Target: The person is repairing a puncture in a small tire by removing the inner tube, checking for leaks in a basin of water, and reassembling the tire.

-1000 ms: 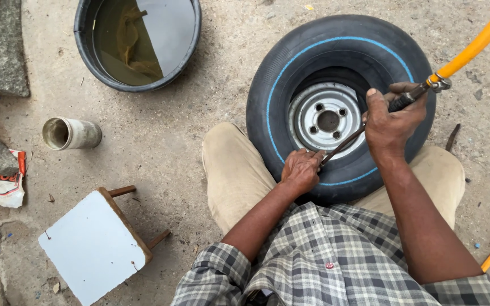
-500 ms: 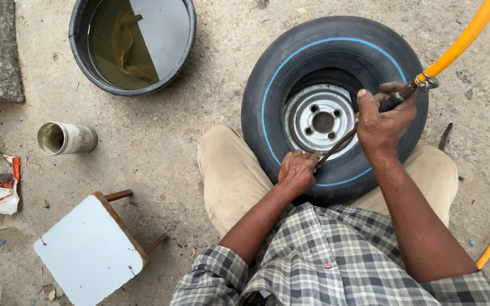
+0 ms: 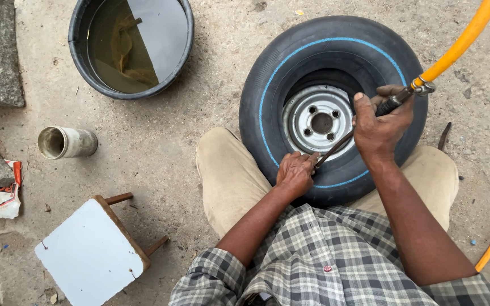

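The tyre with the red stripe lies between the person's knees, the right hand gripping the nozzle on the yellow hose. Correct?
Not quite: the head view shows the stripe on the tyre is blue, not red. The rest holds: the right hand grips the nozzle on the yellow hose.

Bare concrete lay open on the left between the water tub (image 3: 86, 79) far off, the tipped can (image 3: 66, 142) and the near white stool (image 3: 89, 253). On the right, the tyre (image 3: 336, 68) blocked the ground between the knees, and the yellow hose (image 3: 460, 42) crossed its far right edge.
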